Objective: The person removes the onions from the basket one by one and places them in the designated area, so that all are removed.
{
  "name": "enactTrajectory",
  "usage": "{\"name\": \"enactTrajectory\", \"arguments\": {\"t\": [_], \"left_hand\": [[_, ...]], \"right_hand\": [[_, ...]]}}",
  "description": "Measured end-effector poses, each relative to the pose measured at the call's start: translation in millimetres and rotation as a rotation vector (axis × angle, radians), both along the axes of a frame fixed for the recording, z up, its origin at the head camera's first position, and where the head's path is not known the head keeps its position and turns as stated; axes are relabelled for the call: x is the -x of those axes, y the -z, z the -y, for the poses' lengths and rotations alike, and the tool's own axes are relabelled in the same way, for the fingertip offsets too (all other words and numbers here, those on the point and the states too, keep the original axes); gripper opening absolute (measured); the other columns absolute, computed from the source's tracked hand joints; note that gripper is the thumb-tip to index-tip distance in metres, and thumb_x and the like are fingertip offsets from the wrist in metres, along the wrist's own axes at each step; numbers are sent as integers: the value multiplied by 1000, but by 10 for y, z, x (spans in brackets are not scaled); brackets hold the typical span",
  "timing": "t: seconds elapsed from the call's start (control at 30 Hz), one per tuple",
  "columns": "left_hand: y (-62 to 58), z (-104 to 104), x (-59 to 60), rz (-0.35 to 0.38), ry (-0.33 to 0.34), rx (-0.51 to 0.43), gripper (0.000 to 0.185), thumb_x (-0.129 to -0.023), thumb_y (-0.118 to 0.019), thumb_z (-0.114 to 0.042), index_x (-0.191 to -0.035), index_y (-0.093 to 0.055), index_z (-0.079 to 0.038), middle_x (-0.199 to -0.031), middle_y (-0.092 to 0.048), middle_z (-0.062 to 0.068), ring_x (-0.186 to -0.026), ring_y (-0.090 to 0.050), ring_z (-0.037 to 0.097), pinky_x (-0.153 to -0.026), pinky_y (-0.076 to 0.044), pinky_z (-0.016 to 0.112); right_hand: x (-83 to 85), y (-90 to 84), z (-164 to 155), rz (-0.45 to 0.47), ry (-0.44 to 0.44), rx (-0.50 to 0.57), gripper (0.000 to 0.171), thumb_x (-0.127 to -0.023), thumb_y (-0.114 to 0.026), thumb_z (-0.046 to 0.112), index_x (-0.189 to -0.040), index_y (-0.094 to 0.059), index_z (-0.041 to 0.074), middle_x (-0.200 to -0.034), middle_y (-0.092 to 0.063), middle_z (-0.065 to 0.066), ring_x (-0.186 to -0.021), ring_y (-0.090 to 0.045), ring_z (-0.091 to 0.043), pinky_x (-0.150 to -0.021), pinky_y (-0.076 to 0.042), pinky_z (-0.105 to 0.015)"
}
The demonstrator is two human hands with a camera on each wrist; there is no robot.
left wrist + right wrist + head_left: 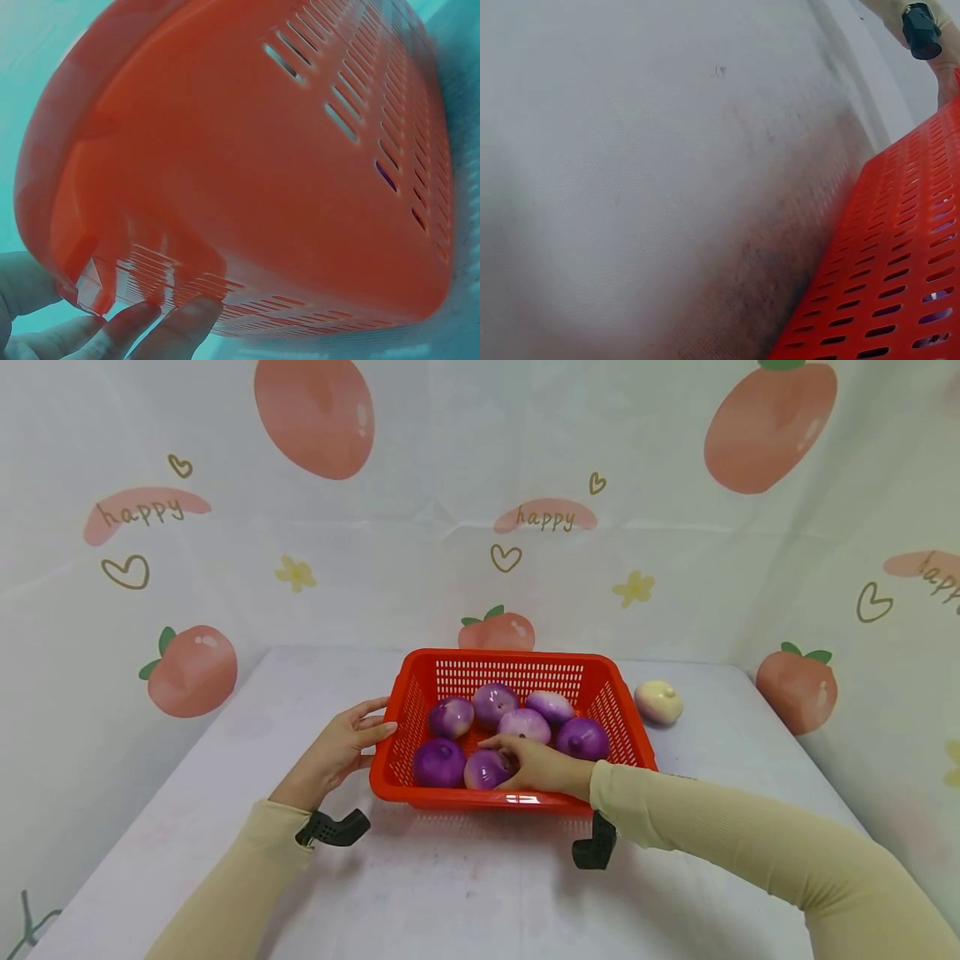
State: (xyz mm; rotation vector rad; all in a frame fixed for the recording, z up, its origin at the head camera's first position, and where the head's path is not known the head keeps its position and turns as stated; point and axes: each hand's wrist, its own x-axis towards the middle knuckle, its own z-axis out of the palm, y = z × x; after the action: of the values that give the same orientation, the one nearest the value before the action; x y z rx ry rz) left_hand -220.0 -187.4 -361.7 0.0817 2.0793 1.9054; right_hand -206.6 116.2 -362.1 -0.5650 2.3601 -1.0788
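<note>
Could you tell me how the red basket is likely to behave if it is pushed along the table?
The red basket looks like thin slotted plastic, so it probably flexes slightly yet slides easily. Its low, wide shape makes tipping unlikely. The six purple onions lie loose inside, so they would likely roll and knock together; the left hand at the rim may steady it.

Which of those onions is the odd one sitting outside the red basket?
The pale cream onion on the table, just right of the red basket. All the others are purple and lie inside it.
</note>
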Motion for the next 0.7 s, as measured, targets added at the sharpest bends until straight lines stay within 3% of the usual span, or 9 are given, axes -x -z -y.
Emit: {"name": "enactTrajectory", "arguments": {"t": [0.3,0.47,0.7], "left_hand": [[2,4,2,1,2,-5,65,-98,-57,-21,-153,-24,-9,-145,-42,27,-101,-65,15,-84,-58,41],[5,4,6,-1,7,-16,66,-98,-58,-20,-153,-24,-8,-145,-43,27,-98,-65,13,-83,-58,40],[4,-3,7,3,-4,-13,66,-97,-59,-21,-153,-25,-9,-144,-44,26,-98,-65,13,-83,-58,40]], "right_hand": [[-23,-16,4,-107,21,13,66,-82,-78,25,-139,-47,17,-128,-56,-3,-119,-54,-22,-102,-47,-47],[-18,-31,0,-146,79,34,72,-80,-79,27,-142,-44,21,-134,-54,-3,-125,-51,-24,-101,-47,-50],[-10,-133,-8,-64,187,126,73,-78,-80,31,-142,-44,30,-138,-50,-6,-127,-51,-29,-99,-49,-48]]}}
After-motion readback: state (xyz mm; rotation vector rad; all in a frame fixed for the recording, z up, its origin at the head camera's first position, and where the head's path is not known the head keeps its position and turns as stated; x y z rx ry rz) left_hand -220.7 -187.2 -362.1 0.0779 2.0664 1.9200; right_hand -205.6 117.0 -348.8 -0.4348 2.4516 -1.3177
